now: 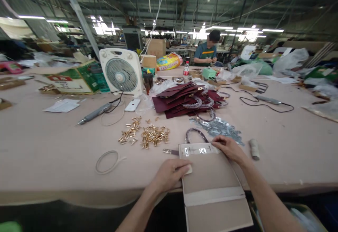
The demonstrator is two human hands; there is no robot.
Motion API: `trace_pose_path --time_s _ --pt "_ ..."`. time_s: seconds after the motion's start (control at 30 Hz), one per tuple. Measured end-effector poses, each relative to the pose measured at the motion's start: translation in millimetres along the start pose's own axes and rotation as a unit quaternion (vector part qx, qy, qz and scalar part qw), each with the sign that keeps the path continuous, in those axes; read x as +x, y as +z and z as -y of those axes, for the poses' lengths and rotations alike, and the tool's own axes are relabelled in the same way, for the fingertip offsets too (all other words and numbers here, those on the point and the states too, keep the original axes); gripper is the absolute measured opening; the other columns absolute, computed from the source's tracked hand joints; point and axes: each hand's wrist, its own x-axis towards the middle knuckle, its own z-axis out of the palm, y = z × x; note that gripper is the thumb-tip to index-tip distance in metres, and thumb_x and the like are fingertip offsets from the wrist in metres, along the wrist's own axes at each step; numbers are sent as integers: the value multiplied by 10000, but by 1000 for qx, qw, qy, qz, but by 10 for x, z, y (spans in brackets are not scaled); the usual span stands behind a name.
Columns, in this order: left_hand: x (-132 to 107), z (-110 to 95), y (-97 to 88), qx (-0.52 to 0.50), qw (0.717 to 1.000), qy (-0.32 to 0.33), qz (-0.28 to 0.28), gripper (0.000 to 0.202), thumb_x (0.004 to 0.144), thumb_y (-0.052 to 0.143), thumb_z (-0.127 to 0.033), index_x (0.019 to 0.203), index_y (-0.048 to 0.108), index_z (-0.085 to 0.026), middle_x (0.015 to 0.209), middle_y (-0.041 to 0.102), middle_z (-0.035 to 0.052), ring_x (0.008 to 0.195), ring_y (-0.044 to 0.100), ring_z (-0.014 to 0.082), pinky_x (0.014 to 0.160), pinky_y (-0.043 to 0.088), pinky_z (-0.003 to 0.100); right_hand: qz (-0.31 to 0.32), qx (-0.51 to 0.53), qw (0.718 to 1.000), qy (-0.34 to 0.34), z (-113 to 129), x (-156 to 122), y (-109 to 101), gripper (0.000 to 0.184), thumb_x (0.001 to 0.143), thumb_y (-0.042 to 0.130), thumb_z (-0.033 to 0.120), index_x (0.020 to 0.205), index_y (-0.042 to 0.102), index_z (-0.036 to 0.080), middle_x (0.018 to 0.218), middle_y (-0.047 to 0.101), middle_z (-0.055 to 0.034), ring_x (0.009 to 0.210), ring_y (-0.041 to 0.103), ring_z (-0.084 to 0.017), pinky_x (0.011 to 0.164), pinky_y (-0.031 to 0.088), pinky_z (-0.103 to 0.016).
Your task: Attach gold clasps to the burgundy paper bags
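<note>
Head view: at the tabletop's (52,147) near edge, left hand (170,174) clasps the beige board (211,179); right hand (229,148) lies flat, unclenched, on its far corner.

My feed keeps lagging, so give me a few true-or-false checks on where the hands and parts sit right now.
1. The left hand and right hand both rest on the beige panel at the table's near edge. True.
2. The gold metal fittings lie right of the right hand. False: they form a loose pile left of the panel, farther out.
3. The white box fan stands upright beyond the fittings. True.
4. The burgundy cut pieces are stacked on the panel. False: their pile lies farther out, apart from it.
5. The left hand holds the grey corded tool. False: it lies untouched on the table.
</note>
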Motion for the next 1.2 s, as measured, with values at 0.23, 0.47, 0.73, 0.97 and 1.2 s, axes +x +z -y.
trace_pose_path --time_s 0.23,0.47,0.73,0.97,1.2 --pt "-39 52 -51 63 998 1 -9 839 911 547 -265 1670 191 -233 796 636 -35 745 567 181 726 411 262 -249 -47 966 -55 244 -264 246 398 879 708 559 1079 744 216 1084 757 -105 964 688 -280 920 536 -449" --pt "-95 47 -41 69 997 13 -11 823 868 478 -191 1656 250 -249 933 715 13 828 619 221 772 433 284 -43 16 984 -173 877 -791 940 208 982 656 369 1141 739 265 1141 748 -93 1051 697 -265 921 575 -395" --pt "-111 65 -19 86 996 27 -6 765 883 445 -218 1634 300 -222 1160 754 81 1035 677 275 929 483 352 26 -18 981 -193 936 -833 1272 205 1004 639 308 1189 726 287 1127 771 -67 1039 724 -256 921 581 -382" --pt "-106 47 -5 74 997 14 -34 638 862 521 -203 1499 517 -221 1175 775 79 1043 695 269 931 497 330 27 -16 981 -191 933 -848 1282 150 1028 583 304 992 724 270 960 741 -51 919 700 -238 820 547 -344" --pt "-90 -10 -35 38 996 61 -49 270 946 555 -288 1021 794 -189 971 795 44 905 691 198 848 480 263 0 2 985 -174 855 -878 1318 164 1043 553 322 949 672 257 919 696 -52 884 666 -233 788 517 -330"
